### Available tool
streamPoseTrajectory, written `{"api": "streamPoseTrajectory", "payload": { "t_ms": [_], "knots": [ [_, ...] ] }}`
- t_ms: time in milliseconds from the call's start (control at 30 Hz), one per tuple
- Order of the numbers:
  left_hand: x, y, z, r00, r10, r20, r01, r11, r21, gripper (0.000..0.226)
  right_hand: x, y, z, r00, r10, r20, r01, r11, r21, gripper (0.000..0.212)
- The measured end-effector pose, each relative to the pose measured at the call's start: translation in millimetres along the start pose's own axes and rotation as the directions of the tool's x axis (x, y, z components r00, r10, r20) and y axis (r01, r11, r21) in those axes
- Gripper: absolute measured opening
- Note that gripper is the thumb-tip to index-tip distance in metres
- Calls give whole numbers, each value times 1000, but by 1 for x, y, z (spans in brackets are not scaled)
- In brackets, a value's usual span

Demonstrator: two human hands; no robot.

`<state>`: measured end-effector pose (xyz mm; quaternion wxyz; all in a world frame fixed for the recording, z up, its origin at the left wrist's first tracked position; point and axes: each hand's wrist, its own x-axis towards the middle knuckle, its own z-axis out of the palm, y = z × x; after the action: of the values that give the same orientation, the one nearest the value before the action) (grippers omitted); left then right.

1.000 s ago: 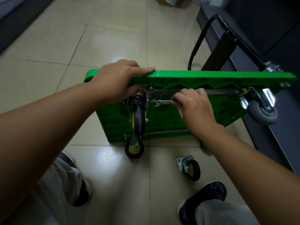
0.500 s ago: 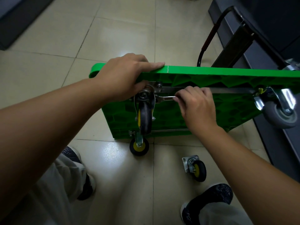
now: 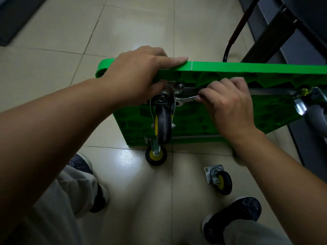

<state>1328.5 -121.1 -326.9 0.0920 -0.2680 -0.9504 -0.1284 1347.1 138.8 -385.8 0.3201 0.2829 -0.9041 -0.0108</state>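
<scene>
A green plastic platform cart (image 3: 221,69) stands on its edge on the floor, underside toward me. My left hand (image 3: 136,75) grips its top edge, fingers over the rim and thumb below by the caster mount. A black and yellow caster (image 3: 163,124) is fixed under that hand. My right hand (image 3: 228,103) pinches a small silver wrench (image 3: 185,99), whose head sits at the caster's mounting plate. A second black and yellow caster (image 3: 156,155) touches the floor at the cart's lower corner.
A loose caster (image 3: 220,179) lies on the tiled floor near my right shoe (image 3: 235,216). My left shoe (image 3: 83,165) is at the lower left. A grey caster (image 3: 316,117) sits at the cart's right end. The cart's folded handle (image 3: 237,30) leans beside a dark cabinet (image 3: 300,23).
The view has shifted slightly. My right hand has brought the wrench head left to the caster's mounting plate. My left hand keeps its grip on the cart's edge.
</scene>
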Motion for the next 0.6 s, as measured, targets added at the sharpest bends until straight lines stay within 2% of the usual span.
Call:
{"api": "streamPoseTrajectory", "payload": {
  "t_ms": [100,233,333,400,433,500,600],
  "knots": [
    [0,-1,0,1000,4,-1,-4,1000,4,66,3,2,-2,999,-34,8,34,999,-3,31],
    [0,-1,-1,1000,-2,-6,2,1000,-2,65,-2,1,4,999,31,6,-32,999,22,29],
    [0,0,-1,1000,-3,-13,3,1000,1,65,-19,-8,14,985,164,49,-168,982,89,22],
    [0,0,-1,1000,-10,-12,10,1000,0,65,-32,-21,25,940,331,86,-341,921,186,19],
    [0,0,0,1000,-8,-12,8,1000,1,65,-38,-30,30,895,431,119,-447,858,252,19],
    [1,0,0,1000,-6,-12,6,1000,2,66,-46,-51,43,759,608,235,-644,643,415,18],
    [1,-1,-1,1000,-6,-7,6,1000,10,66,-45,-90,53,524,733,434,-766,183,616,8]
  ]
}}
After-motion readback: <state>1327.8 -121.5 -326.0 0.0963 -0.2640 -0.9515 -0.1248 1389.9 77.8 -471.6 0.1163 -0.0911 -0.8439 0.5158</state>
